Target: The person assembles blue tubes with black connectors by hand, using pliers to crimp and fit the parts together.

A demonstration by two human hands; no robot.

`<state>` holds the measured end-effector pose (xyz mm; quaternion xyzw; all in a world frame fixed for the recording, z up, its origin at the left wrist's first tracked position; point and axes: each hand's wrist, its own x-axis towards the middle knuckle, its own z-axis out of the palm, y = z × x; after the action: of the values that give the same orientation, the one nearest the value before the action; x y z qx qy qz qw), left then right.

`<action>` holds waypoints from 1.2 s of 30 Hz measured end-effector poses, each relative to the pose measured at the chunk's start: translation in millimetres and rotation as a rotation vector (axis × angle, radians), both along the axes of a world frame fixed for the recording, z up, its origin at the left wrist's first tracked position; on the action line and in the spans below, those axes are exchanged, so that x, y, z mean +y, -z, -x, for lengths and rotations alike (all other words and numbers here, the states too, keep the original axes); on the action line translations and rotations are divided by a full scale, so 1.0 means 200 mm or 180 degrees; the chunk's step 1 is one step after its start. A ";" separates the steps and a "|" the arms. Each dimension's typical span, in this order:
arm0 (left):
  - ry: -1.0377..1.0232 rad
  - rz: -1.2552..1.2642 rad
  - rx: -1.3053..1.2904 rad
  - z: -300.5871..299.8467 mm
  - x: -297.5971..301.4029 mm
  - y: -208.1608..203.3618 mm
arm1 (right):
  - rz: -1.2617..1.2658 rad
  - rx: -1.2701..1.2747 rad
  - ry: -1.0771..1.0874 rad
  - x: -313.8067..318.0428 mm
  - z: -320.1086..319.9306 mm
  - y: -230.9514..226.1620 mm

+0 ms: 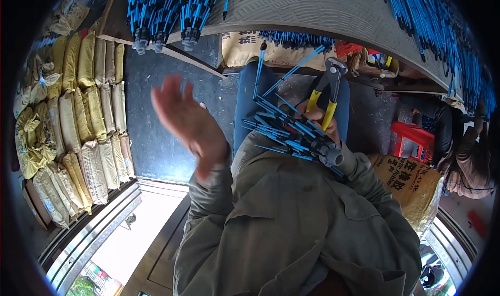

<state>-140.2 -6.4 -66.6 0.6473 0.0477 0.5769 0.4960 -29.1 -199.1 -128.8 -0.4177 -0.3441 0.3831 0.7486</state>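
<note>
My left hand (pixel 182 116) is raised at the left, above the dark floor. It is somewhat blurred, fingers apart, with nothing in it. My right hand (pixel 319 120), over my lap, is closed round pliers (pixel 329 90) with dark jaws and yellow handles. The jaws point away from me. Against the same hand lies a bundle of thin blue and black rods (pixel 284 132), joined at a grey ribbed fitting (pixel 331 155) near my right wrist. Most rods fan toward the left, and two long ones reach up past my knees. Part of the right hand's fingers is hidden.
A grey tabletop (pixel 307 7) runs across the far side, with more blue rod bundles (pixel 164 7) at its left and a heap (pixel 442 30) at its right. Stacked sacks (pixel 86 116) line the left. A red stool (pixel 414 139) and another person (pixel 466 155) are at the right.
</note>
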 end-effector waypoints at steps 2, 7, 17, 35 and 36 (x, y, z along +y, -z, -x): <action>0.0592 0.1041 0.0642 0.00 0.09 0.02 | 0.0085 0.0089 -0.0043 0.02 0.01 -0.02; 0.2441 0.0205 0.1043 0.01 -0.09 -0.10 | 0.0507 0.0278 -0.0074 0.14 0.06 -0.20; 0.0971 0.0287 0.1204 0.28 -0.12 -0.12 | 0.0288 -0.1960 0.0762 0.30 -0.03 -0.31; 0.1359 -0.0031 0.1018 0.24 -0.17 -0.16 | 0.0744 -0.3282 0.0144 0.36 0.06 -0.21; 0.1300 -0.0053 0.0984 0.24 -0.16 -0.14 | 0.0757 -0.3289 0.0260 0.37 0.06 -0.21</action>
<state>-187.4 -38.4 -39.0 0.7280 -0.0135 0.3593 0.5837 -40.7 -125.8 -87.1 -0.6470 -0.6058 0.1343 0.4432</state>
